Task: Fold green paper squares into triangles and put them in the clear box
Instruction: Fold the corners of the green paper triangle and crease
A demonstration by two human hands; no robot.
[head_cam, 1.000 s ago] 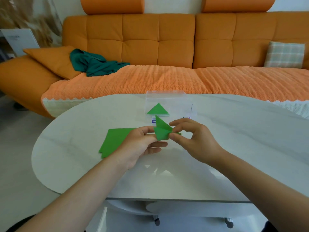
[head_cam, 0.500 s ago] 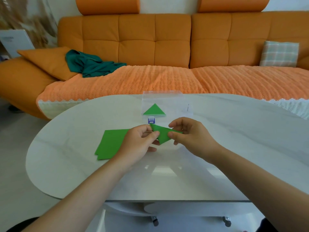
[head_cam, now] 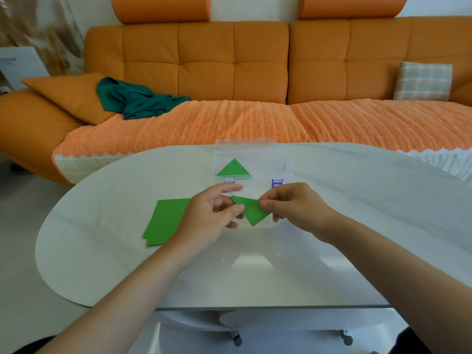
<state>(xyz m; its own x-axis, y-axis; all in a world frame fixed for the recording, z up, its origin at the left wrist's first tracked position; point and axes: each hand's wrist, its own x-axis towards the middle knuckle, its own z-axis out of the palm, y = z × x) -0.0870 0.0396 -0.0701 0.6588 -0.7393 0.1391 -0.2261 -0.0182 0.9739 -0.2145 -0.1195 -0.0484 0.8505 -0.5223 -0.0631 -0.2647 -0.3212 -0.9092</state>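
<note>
green paper triangle (head_cam: 253,211) between left hand (head_cam: 210,219) and right hand (head_cam: 297,208)

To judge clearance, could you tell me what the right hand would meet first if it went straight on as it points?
Beyond the folded triangle it pinches, the right hand points leftward at the left hand, so it would probably meet those fingers first; depth is hard to judge.

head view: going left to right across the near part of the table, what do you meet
stack of green paper squares → left hand → folded green triangle, pinched by both hands → right hand. The clear box lies behind the hands, so it is left out.
</note>
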